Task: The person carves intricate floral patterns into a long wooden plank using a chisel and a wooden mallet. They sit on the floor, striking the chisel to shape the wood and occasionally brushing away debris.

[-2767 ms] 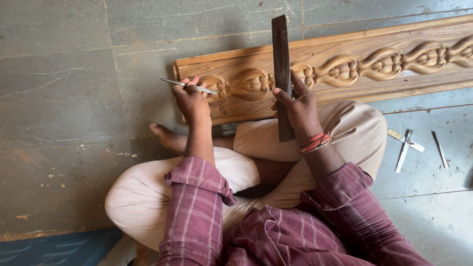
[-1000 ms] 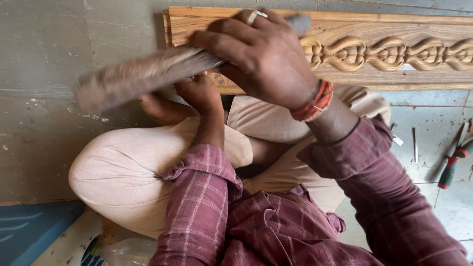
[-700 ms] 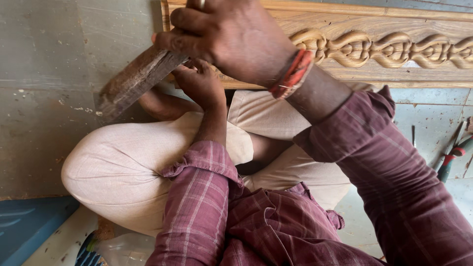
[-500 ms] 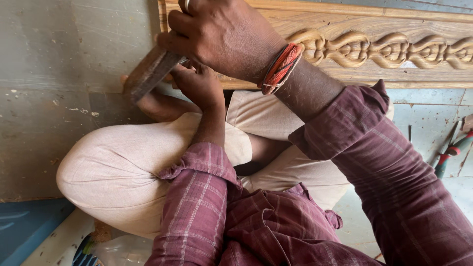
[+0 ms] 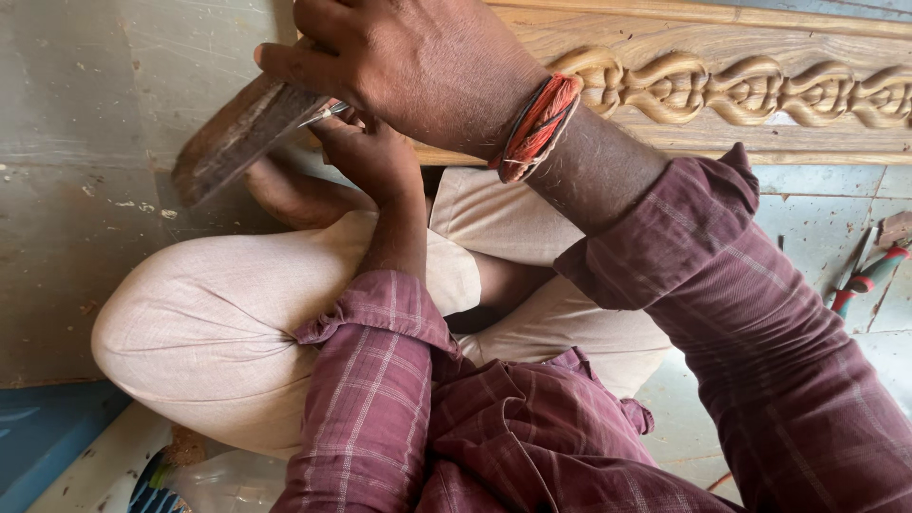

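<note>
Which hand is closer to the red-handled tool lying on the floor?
Right. The right hand is up by the carved wooden board, the left hand farther away; neither touches the red-handled tool.

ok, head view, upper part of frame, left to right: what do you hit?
Wooden striking block → left hand gripping a thin metal chisel → right hand → red thread wristband → carved wooden panel → red-handled tool on the floor.

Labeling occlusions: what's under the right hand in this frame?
Under the right hand: the end of the wooden bar in its grip, the left hand with a thin metal tool, and the carved wooden panel. The tool's tip is covered.
</note>
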